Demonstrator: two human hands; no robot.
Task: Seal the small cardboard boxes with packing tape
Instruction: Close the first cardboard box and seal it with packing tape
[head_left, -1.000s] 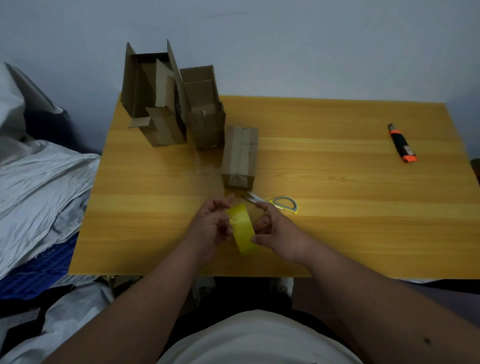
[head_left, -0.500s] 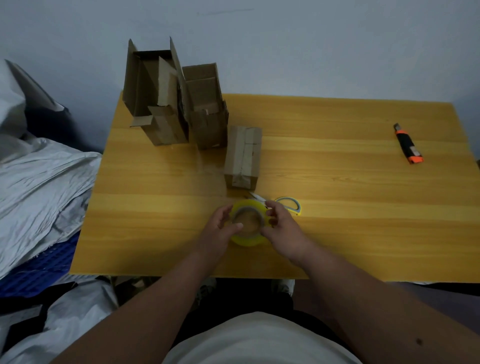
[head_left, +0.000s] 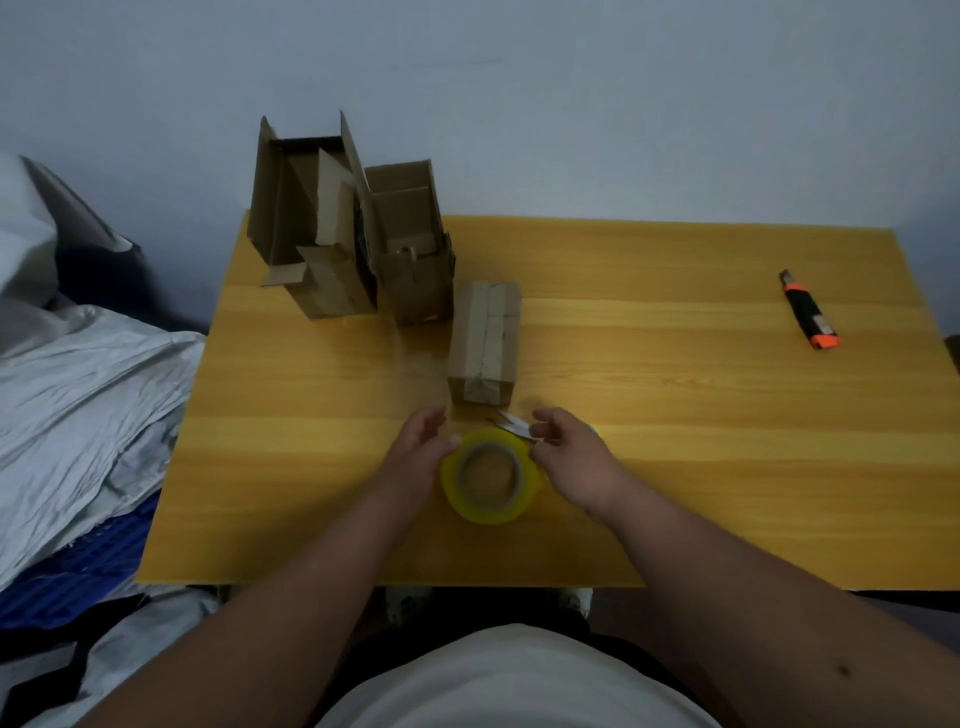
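Observation:
A yellow roll of packing tape (head_left: 488, 475) lies flat on the wooden table (head_left: 675, 467) near its front edge. My left hand (head_left: 418, 449) is at the roll's left side, fingers relaxed and the thumb touching its rim. At the roll's right side my right hand (head_left: 569, 452) has loosely spread fingers that touch the rim. A closed small cardboard box (head_left: 484, 343), with tape along its top seam, lies just beyond the hands. Two open cardboard boxes (head_left: 311, 234) (head_left: 415, 249) stand upright at the back left.
Scissors (head_left: 511, 423) lie between the roll and the closed box, partly hidden by my right hand. An orange and black utility knife (head_left: 810, 317) lies at the far right. Crumpled grey bedding (head_left: 78, 389) is beside the table's left edge.
The tape roll, held on edge between both hands a second ago, now lies flat on the table. Both hands have loosened their hold on it.

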